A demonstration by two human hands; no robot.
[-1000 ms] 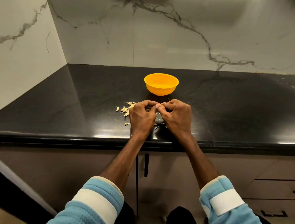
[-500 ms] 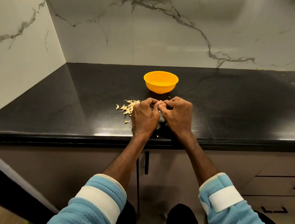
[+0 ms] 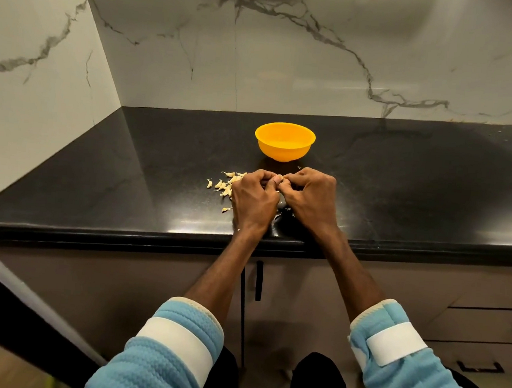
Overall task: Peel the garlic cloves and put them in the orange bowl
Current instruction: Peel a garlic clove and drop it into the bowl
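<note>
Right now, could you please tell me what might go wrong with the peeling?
1. The left hand and right hand pinch the clove close to the front edge of the counter; if it slips, it could roll off onto the floor.
2. The left hand sits right beside the pile of garlic, so a jerk might scatter it.

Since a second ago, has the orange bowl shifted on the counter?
No. The orange bowl keeps its place behind the garlic pile and right of the countertop back corner. The small shift in frame is head-camera motion.
</note>
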